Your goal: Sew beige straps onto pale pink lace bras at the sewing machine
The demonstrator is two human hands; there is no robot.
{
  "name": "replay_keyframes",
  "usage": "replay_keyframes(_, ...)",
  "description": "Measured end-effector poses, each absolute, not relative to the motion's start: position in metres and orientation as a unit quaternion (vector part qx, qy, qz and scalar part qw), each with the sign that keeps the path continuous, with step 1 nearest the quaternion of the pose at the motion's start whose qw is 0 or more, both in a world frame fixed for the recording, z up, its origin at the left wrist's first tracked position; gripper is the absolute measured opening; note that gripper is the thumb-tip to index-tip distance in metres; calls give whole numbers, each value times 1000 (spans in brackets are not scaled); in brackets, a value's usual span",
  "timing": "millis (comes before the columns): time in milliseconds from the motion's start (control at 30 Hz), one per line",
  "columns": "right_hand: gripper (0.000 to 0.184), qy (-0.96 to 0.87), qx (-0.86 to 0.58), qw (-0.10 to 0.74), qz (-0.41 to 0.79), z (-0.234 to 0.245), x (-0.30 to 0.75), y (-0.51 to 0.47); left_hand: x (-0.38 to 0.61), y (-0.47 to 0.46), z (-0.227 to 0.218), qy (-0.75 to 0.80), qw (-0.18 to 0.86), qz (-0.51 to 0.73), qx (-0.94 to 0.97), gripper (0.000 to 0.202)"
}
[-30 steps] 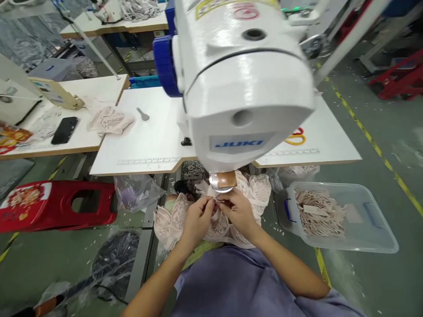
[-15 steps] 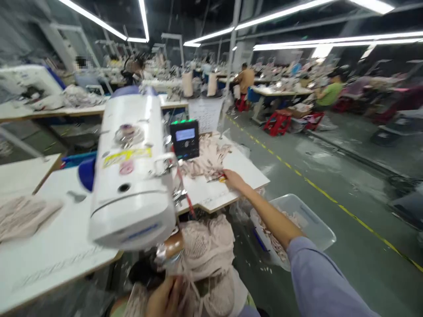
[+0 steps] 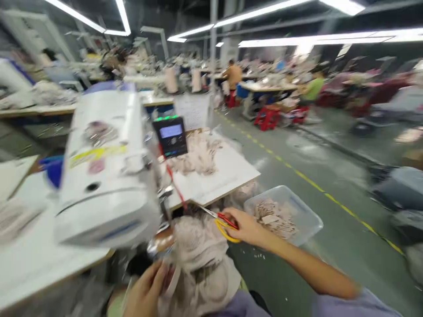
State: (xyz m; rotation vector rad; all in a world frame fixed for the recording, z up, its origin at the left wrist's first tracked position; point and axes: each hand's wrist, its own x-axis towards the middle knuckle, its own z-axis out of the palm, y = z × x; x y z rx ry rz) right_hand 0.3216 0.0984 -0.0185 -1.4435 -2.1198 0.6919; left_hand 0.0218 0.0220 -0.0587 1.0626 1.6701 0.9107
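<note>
My right hand point(image 3: 246, 226) grips a pair of scissors point(image 3: 224, 224) with red and yellow handles. Their blades point up and left, over the front edge of the sewing table point(image 3: 228, 176). Pale pink bras point(image 3: 198, 242) hang from the sewing machine point(image 3: 109, 176) area down onto my lap. At the lower left of them, my left hand point(image 3: 147, 286) is closed on a strap point(image 3: 173, 279) of a bra. Its fingertips are blurred, and the machine's needle area is partly hidden.
A clear plastic bin point(image 3: 312, 220) with pale pink pieces stands on the floor at right. More pink pieces point(image 3: 198, 152) lie on the table behind a small control screen point(image 3: 171, 136). Another pale garment point(image 3: 16, 220) lies at left. People sit at machines farther back.
My right hand has lifted the scissors off the table and brought them toward me, above the bras. My left hand has shifted slightly left and up. The whole view has turned right.
</note>
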Motion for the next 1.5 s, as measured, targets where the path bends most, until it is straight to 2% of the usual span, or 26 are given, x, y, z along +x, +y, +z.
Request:
replay_keyframes(67,43,-809,-473,194,290,-32,304,64,27,20,-44,650,519,400,384,42)
replay_keyframes(133,43,-833,-437,180,286,-43,293,40,29,23,-35,617,562,422,355,43)
replay_keyframes(233,33,-849,-414,211,253,-54,278,23,25,24,-29,599,584,433,335,40)
replay_keyframes(433,29,-864,-390,237,213,-54,247,29,25,16,-19,582,611,399,360,35)
replay_keyframes(600,28,-868,-366,220,252,-52,246,39,29,18,-20,604,569,370,417,23)
replay_keyframes(767,25,-818,-403,241,333,-56,258,31,24,19,-24,602,547,399,423,32)
replay_keyframes(1000,39,-807,-399,274,339,-61,249,24,14,21,-28,598,552,367,451,33)
replay_keyframes(1167,37,-802,-412,250,353,-61,233,31,13,24,-22,599,555,341,465,33)
replay_keyframes(1367,33,-778,-442,178,410,-60,229,39,6,25,-20,614,552,323,464,32)
replay_keyframes(1500,31,-771,-433,179,432,-62,234,39,3,26,-25,622,547,317,461,35)
